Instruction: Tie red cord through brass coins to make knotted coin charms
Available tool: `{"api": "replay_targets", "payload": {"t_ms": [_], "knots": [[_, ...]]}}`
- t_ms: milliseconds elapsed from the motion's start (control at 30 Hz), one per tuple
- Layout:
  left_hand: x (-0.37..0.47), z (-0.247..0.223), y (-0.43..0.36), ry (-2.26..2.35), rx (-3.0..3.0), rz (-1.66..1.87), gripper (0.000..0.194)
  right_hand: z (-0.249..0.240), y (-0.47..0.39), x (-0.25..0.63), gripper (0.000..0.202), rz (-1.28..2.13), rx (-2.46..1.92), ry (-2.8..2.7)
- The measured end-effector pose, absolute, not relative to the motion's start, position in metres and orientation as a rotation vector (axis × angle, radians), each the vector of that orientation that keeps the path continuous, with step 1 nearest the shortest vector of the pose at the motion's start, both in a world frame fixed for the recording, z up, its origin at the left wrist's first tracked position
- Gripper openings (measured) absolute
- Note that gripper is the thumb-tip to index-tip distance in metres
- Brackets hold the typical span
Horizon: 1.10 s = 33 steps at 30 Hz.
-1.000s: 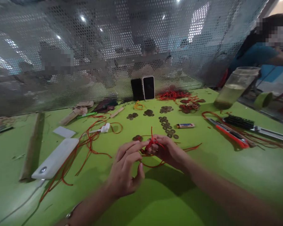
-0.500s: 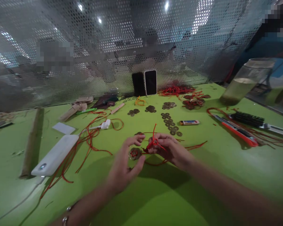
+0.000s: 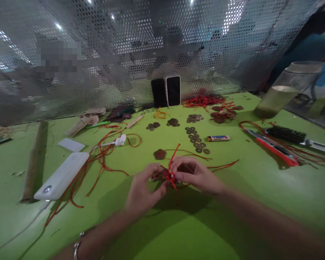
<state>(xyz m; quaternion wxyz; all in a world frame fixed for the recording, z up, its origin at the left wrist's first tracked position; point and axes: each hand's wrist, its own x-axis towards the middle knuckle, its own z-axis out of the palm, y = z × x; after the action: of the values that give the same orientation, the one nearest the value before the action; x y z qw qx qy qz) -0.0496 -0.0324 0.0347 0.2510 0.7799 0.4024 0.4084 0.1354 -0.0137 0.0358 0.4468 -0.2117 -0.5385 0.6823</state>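
Note:
Between my two hands is a knotted red cord (image 3: 174, 159), with one end sticking up and another hanging down. My right hand (image 3: 202, 178) pinches it from the right. From the other side, my left hand (image 3: 143, 191) closes thumb and fingers on the knotted part. Holed coins (image 3: 154, 177) tied with red cord show partly behind the left fingers; how they join the knot is hidden. Just beyond my hands lies a coin cluster (image 3: 159, 154) bound with red cord, its loose ends trailing right.
Loose coins (image 3: 196, 140) and a lighter (image 3: 218, 138) lie ahead. On the right are a red utility knife (image 3: 276, 147), a brush (image 3: 285, 135) and a jar of liquid (image 3: 276, 101). A white power bank (image 3: 62, 177) and red cords lie left. Two phones (image 3: 173, 91) lean against the perforated screen.
My left hand has closed in from an open pose onto the knotted cord. The right hand has turned the cord slightly, and the coin cluster beyond is now uncovered.

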Motion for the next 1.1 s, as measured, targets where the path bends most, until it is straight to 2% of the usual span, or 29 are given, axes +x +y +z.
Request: {"api": "replay_targets", "payload": {"t_ms": [200, 300, 500, 900, 1100], "knots": [[-0.060, 0.038, -0.021, 1.170, 2.504, 1.369, 0.015, 0.034, -0.019, 0.134, 0.027, 1.746, -0.619, -1.345], [-0.061, 0.043, -0.020, 1.196, 2.751, 1.336, 0.014, 0.032, -0.024, 0.128, 0.040, 1.799, -0.658, -1.359], [-0.059, 0.050, -0.028, 1.165, 2.989, 1.252, 0.018, 0.029, -0.024, 0.119, 0.017, 1.671, -0.752, -1.287], [-0.054, 0.046, -0.031, 1.206, 2.700, 1.317, 0.026, 0.036, -0.019, 0.128, 0.011, 1.642, -0.693, -1.304], [-0.053, 0.049, -0.033, 1.138, 2.634, 1.406, 0.020, 0.038, -0.022, 0.128, 0.015, 1.703, -0.633, -1.290]]}}
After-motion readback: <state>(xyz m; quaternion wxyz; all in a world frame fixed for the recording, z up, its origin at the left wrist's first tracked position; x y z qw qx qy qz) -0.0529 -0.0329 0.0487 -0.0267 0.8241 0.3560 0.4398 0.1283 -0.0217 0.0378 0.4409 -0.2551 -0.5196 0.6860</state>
